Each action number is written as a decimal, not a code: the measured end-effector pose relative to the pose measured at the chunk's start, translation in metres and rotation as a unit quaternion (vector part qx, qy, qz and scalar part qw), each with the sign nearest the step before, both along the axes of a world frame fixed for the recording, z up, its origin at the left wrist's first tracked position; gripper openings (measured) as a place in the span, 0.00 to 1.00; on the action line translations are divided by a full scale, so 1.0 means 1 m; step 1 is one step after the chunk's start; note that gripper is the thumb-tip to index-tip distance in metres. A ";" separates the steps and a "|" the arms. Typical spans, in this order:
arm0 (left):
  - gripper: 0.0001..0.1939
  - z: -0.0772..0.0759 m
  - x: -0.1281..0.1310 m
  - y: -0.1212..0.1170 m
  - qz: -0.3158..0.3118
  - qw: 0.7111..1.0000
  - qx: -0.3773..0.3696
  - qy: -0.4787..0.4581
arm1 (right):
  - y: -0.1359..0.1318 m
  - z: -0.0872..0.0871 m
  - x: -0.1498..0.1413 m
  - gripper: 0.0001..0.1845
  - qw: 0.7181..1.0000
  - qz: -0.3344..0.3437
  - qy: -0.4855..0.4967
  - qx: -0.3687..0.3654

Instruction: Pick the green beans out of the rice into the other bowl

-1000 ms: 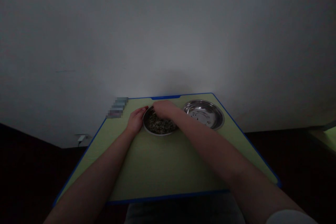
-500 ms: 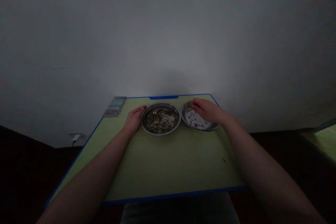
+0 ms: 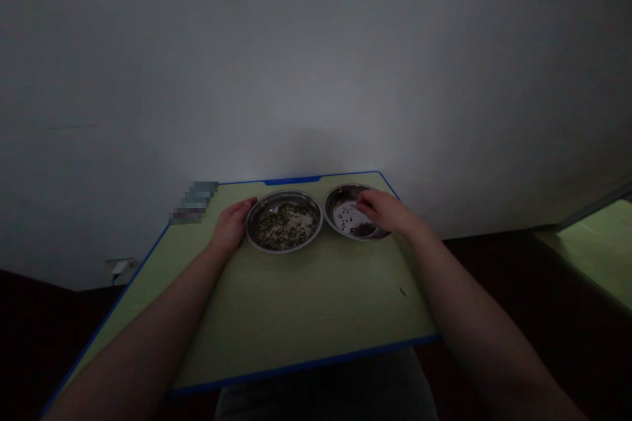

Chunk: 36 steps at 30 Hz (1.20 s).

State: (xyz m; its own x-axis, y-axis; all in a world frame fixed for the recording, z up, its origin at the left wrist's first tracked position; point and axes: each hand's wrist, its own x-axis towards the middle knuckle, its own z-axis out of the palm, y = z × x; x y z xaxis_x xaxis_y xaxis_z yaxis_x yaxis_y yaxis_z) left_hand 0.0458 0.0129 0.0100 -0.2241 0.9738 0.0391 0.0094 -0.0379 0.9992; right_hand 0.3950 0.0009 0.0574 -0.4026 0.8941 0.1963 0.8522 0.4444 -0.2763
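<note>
Two round metal bowls stand side by side on a pale green table. The left bowl holds a mix of small green and whitish grains. My left hand lies against its outer left side, with fingers along the rim and the thumb side hard to see. My right hand is over the right bowl, its fingertips pinched together and pointing down and left. Anything between those fingertips is too small to make out. Several small dark bits lie on the right bowl's pale bottom.
The green table has a blue edge and stands against a grey wall. A small dark sliver lies near its right side. A blurred-out item is at the back left corner. A plug sits in the wall at left.
The whole view has shifted, so bowls and table appear farther left. My right hand sits slightly farther right over its bowl, still pinched. My left hand stays at the left bowl's side.
</note>
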 end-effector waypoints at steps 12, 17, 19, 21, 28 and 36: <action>0.22 0.002 -0.001 0.000 0.006 0.999 0.003 0.043 | 0.002 -0.001 0.007 0.09 1.000 0.007 -0.010 0.024; 0.22 -0.005 -0.005 0.005 0.000 0.998 0.007 0.055 | 0.003 -0.002 0.010 0.09 0.999 0.009 0.006 0.032; 0.22 -0.004 -0.005 0.004 0.000 0.998 0.005 0.057 | 0.003 -0.001 0.010 0.09 1.000 0.003 0.011 0.029; 0.23 -0.001 -0.004 0.002 -0.006 0.999 -0.003 0.050 | 0.002 -0.001 0.010 0.09 1.000 0.001 0.017 0.026; 0.24 0.000 -0.002 0.001 -0.005 1.000 -0.014 0.020 | 0.002 0.009 -0.001 0.11 0.999 0.011 0.023 0.044; 0.23 -0.007 -0.004 0.005 -0.002 1.000 -0.001 0.010 | 0.020 0.031 -0.071 0.14 0.990 0.088 -0.096 0.063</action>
State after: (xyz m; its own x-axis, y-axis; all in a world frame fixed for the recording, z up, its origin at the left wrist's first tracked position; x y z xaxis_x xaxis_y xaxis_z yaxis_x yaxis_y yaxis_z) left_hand 0.0415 0.0179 0.0029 -0.2199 0.9746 0.0420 0.0291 -0.0365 0.9989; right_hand 0.3245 0.0206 0.0882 -0.5900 0.7804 0.2071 0.7901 0.6108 -0.0505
